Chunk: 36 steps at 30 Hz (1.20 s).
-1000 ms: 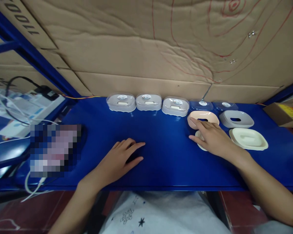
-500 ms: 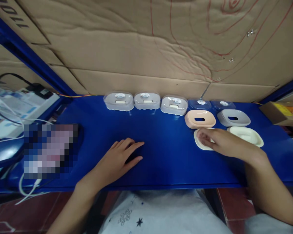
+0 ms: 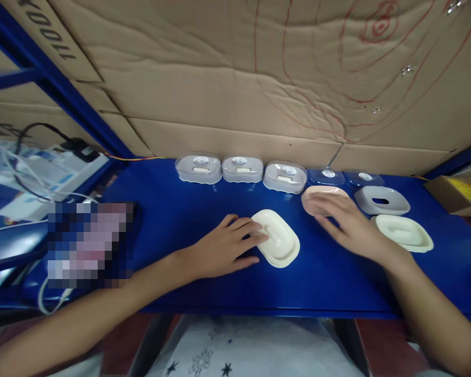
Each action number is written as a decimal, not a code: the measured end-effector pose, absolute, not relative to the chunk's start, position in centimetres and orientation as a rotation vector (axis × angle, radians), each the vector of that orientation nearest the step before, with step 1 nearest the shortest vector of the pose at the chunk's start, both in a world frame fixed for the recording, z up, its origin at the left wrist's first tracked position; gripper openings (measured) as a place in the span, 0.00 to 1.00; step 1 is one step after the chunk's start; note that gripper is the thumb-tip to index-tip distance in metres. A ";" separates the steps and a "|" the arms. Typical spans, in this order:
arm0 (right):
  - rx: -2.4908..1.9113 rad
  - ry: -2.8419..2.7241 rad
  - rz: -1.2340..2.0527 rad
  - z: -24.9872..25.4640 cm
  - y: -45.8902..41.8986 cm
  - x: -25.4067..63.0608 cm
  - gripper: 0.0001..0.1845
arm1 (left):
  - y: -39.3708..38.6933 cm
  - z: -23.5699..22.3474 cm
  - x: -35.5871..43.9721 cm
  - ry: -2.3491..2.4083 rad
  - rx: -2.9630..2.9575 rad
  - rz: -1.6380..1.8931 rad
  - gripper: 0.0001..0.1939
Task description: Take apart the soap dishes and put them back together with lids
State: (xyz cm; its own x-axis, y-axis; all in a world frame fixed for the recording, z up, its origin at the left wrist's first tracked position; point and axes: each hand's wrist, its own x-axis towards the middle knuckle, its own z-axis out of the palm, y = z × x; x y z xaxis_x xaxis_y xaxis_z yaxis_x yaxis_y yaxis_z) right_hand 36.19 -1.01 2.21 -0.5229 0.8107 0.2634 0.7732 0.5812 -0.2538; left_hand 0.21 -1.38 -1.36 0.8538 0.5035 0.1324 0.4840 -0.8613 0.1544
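Observation:
A cream soap-dish tray (image 3: pixel 278 244) lies in the middle of the blue shelf (image 3: pixel 172 220). My left hand (image 3: pixel 223 251) rests beside it with fingers stretched out, fingertips on its left edge. My right hand (image 3: pixel 347 225) reaches over the pink soap dish (image 3: pixel 317 196), fingers spread and slightly blurred, touching or just above it. A grey dish (image 3: pixel 381 200) and another cream tray (image 3: pixel 404 232) lie to the right of that hand.
Three closed clear-lidded soap boxes (image 3: pixel 239 169) line the back, with two clear lids (image 3: pixel 343 177) beside them. Cardboard forms the back wall. A pixelated object (image 3: pixel 88 243) and cables lie left. A cardboard box (image 3: pixel 457 191) sits far right.
The cream tray that lay under my right hand now sits mid-shelf by my left hand, which moved right to touch it. My right hand went back to the pink dish.

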 end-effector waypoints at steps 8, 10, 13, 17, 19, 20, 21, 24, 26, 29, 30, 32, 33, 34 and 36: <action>-1.670 -2.462 0.082 0.3 2.0 40.9 0.30 | -1.1 -1.5 -1.3 0.755 2.836 0.549 0.33; -1.618 -2.508 0.106 0.7 1.3 40.0 0.31 | -0.5 -1.8 -1.3 0.827 2.744 0.532 0.42; -1.512 -2.559 0.117 1.0 0.1 38.6 0.37 | 0.4 -2.4 -1.3 0.845 2.617 0.453 0.46; -1.480 -2.582 0.030 0.0 -0.1 38.6 0.41 | 0.6 -2.8 -1.2 0.811 2.559 0.404 0.52; -1.519 -2.583 0.027 -0.8 0.3 39.0 0.43 | 0.0 -2.7 -1.1 0.778 2.565 0.379 0.55; -1.532 -2.585 0.036 -1.1 0.6 39.2 0.43 | -0.3 -2.6 -1.1 0.759 2.570 0.361 0.55; -1.534 -2.588 0.044 -1.2 0.7 39.3 0.42 | -0.7 -2.5 -1.0 0.737 2.573 0.340 0.55; -1.464 -2.619 0.100 -0.6 0.7 38.6 0.39 | -1.4 -2.0 -0.9 0.654 2.556 0.300 0.54; -1.388 -2.642 0.149 0.2 0.3 38.0 0.38 | -1.6 -1.7 -1.0 0.612 2.523 0.291 0.56; -1.384 -2.623 0.073 0.8 -0.2 37.7 0.38 | -1.3 -1.6 -1.1 0.643 2.471 0.273 0.60; -1.417 -2.604 0.025 0.7 -0.2 38.0 0.40 | -1.2 -1.7 -1.1 0.686 2.454 0.275 0.61; -1.491 -2.586 -0.010 0.0 0.1 38.8 0.43 | -0.8 -1.9 -1.2 0.793 2.426 0.292 0.62; -1.517 -2.592 0.017 -0.3 0.4 39.2 0.45 | -0.7 -2.0 -1.1 0.841 2.417 0.299 0.62; -1.525 -2.604 0.065 -0.6 0.6 39.4 0.46 | -0.6 -2.1 -1.1 0.874 2.411 0.303 0.62; -1.484 -2.608 0.162 -0.8 1.0 39.5 0.45 | -0.4 -2.2 -1.1 0.893 2.412 0.296 0.62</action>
